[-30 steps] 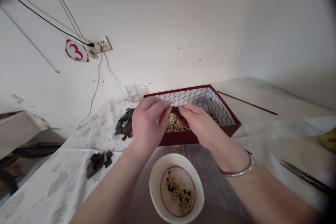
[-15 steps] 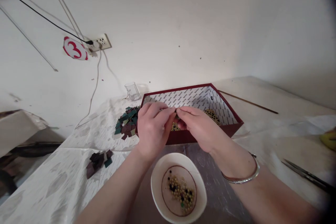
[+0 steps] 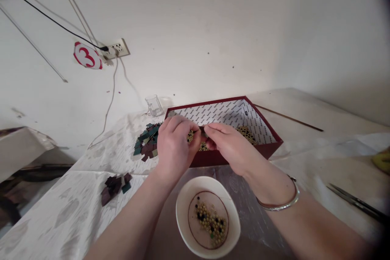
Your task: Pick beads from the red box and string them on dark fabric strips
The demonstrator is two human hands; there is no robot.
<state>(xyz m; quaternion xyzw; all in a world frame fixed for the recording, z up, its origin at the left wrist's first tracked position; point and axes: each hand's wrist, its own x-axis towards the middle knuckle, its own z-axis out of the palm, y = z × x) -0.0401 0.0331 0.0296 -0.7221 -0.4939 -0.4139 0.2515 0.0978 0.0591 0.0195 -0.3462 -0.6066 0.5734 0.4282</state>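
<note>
My left hand and my right hand meet over the red box, fingertips pinched close together. Between them is a small dark piece, too small to make out well. The box has a white printed lining and holds gold and black beads, partly hidden by my hands. Nearer to me, between my forearms, stands a white bowl with gold and black beads and a green one in it.
Left of the box lies a pile of dark green and maroon squares, with a smaller pile nearer. A glass mug stands behind. Scissors lie at the right, and a thin stick lies behind the box's right side.
My left hand has shifted slightly left and its fingers have curled, showing more of the beads in the box and the dark piece. My right hand has barely moved.
</note>
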